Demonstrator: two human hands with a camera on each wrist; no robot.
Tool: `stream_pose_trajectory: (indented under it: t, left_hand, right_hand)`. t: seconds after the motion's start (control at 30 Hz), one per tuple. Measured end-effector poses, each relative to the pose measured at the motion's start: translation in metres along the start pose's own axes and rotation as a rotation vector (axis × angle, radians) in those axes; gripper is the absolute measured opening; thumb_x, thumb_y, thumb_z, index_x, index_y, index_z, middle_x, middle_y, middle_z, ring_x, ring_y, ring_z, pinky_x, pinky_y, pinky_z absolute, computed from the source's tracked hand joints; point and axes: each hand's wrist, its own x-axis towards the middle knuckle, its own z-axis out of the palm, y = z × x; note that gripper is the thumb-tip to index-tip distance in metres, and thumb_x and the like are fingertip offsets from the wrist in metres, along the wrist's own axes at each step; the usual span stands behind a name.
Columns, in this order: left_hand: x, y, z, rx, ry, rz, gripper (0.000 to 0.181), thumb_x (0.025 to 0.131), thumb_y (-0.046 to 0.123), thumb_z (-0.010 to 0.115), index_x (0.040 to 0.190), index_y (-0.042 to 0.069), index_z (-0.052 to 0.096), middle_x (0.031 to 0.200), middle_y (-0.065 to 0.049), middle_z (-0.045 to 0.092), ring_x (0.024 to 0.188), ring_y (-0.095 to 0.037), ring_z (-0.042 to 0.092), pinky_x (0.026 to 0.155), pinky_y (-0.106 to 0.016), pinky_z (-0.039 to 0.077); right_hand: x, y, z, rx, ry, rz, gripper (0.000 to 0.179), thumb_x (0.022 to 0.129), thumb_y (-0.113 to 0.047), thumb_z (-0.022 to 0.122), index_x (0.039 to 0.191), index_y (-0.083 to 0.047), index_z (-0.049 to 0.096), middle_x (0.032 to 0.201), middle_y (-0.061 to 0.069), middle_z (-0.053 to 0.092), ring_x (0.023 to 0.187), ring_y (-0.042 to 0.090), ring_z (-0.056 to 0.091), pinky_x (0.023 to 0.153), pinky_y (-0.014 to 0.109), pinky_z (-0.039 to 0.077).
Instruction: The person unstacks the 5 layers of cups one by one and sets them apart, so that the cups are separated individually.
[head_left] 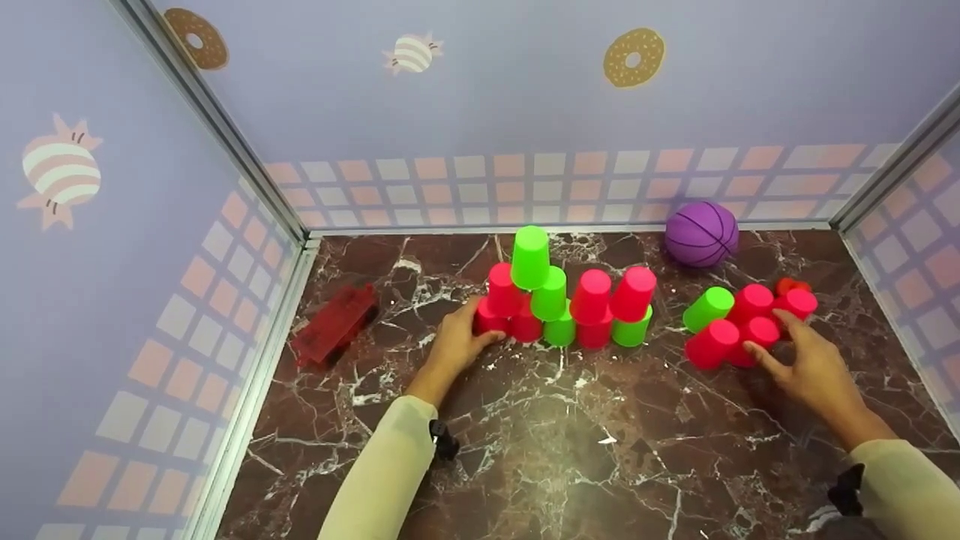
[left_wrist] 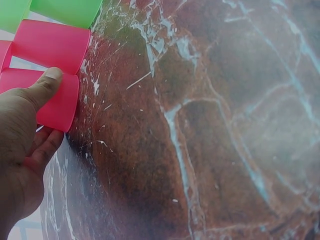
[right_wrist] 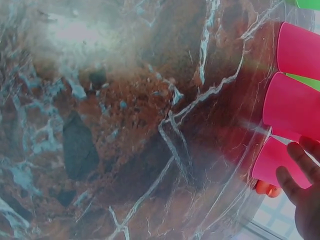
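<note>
Inverted pink and green cups make a tiered stack in the middle of the table. At its bottom left end, my left hand (head_left: 457, 340) holds the outermost pink cup (left_wrist: 55, 102), thumb across the front and fingers around the far side. One green cup (head_left: 531, 257) tops the stack, above a second row that includes a pink cup (head_left: 632, 294) at its right end. On the right, my right hand (head_left: 814, 367) reaches over a cluster of cups with fingers spread. Its fingertips are close to a pink cup (right_wrist: 280, 159), beside another pink cup (head_left: 760, 337) and a green cup (head_left: 708, 310).
A purple ball (head_left: 702, 234) rests by the back wall at the right. A translucent red block-shaped object (head_left: 335, 325) lies at the left. Small orange-red objects (head_left: 792, 286) sit behind the right cluster. Patterned walls (head_left: 480, 112) enclose the marbled table (head_left: 555, 450).
</note>
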Motion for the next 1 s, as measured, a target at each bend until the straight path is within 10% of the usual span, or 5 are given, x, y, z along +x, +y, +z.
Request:
stream_pose_trajectory:
  t: [0.57,0.77,1.0]
  left_hand:
    - [-0.001,-0.003,-0.001,0.001,0.029,0.018,0.062,0.086,0.031,0.094,0.137,0.010,0.066,0.125,-0.019,0.080,0.116,-0.041,0.078,0.100,-0.058,0.062]
    - [0.003,-0.024,0.010,-0.021,0.050,0.074,0.066,0.085,0.041,0.093,0.138,0.014,0.065,0.124,-0.015,0.081,0.115,-0.035,0.079,0.099,-0.054,0.063]
    - [0.000,-0.002,0.001,-0.012,0.016,0.018,0.062,0.087,0.029,0.093,0.138,0.009,0.065,0.128,-0.020,0.079,0.120,-0.041,0.077,0.104,-0.057,0.061]
  right_hand:
    - [0.054,-0.086,-0.017,0.029,0.159,-0.225,0.070,0.091,-0.019,0.089,0.153,-0.004,0.061,0.140,0.029,0.067,0.128,0.053,0.065,0.096,0.077,0.054]
    - [0.081,-0.129,-0.016,0.021,0.104,-0.319,0.072,0.093,-0.023,0.089,0.157,-0.008,0.059,0.145,0.025,0.065,0.132,0.052,0.063,0.106,0.074,0.053]
    - [0.111,-0.182,-0.009,0.002,0.012,-0.416,0.075,0.098,-0.031,0.085,0.163,-0.009,0.052,0.152,0.025,0.062,0.134,0.052,0.063,0.111,0.074,0.053]
